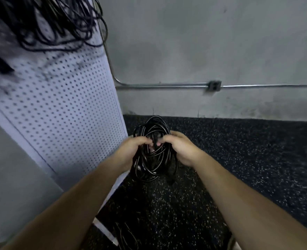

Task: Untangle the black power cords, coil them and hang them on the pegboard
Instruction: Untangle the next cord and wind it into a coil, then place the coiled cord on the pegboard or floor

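Note:
A coiled bundle of black power cord (pixel 153 156) hangs between my hands, above the speckled floor. My left hand (pixel 131 150) grips its left side with curled fingers. My right hand (pixel 180 148) grips its right side, and the fingertips of both meet at the middle of the coil. The white pegboard (pixel 62 109) stands to the left. Several black cords (pixel 46 24) hang in loops at its top. More loose cord (pixel 127 237) lies on the floor near my left forearm.
A grey concrete wall (pixel 212 42) is ahead, with a metal conduit (pixel 167 85) and an outlet box (pixel 214 86) running across it. The dark speckled floor (pixel 239 159) spreads to the right. A black object (pixel 0 63) hangs on the pegboard's left.

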Motion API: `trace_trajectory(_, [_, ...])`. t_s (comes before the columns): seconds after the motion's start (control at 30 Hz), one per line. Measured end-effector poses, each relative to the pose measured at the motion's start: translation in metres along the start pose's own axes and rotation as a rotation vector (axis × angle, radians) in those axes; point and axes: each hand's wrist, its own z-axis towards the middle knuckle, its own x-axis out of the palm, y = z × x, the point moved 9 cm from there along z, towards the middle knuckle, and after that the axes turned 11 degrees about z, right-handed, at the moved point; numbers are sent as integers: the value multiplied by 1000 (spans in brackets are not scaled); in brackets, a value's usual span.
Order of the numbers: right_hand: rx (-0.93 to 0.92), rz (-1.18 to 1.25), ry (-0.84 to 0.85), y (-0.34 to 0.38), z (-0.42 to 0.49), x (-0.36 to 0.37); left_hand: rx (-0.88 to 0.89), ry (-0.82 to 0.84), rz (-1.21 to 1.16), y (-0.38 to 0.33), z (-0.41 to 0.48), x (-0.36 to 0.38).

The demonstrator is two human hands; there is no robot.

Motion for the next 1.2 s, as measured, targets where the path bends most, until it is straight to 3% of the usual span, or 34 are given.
trace_trajectory(0.13, [-92, -67, 60, 39, -20, 45, 130, -63, -37, -50, -47, -18])
trace_trajectory(0.23, [-165, -174, 36, 56, -31, 79, 220, -202, 46, -73, -77, -45])
trace_trajectory(0.43, [-353, -386, 20, 75, -42, 149, 209, -508, 307, -87, -132, -108])
trace_trajectory(0.6, [-460, -325, 118, 89, -52, 214, 286, -502, 191, -98, -176, -145])
trace_trajectory(0.8, [-508, -280, 212, 107, -49, 276, 450, -696, 141, -130, -220, -182])
trace_trajectory(1.2, [-574, -289, 231, 137, -23, 332, 533, -906, 102, -160, -229, -241])
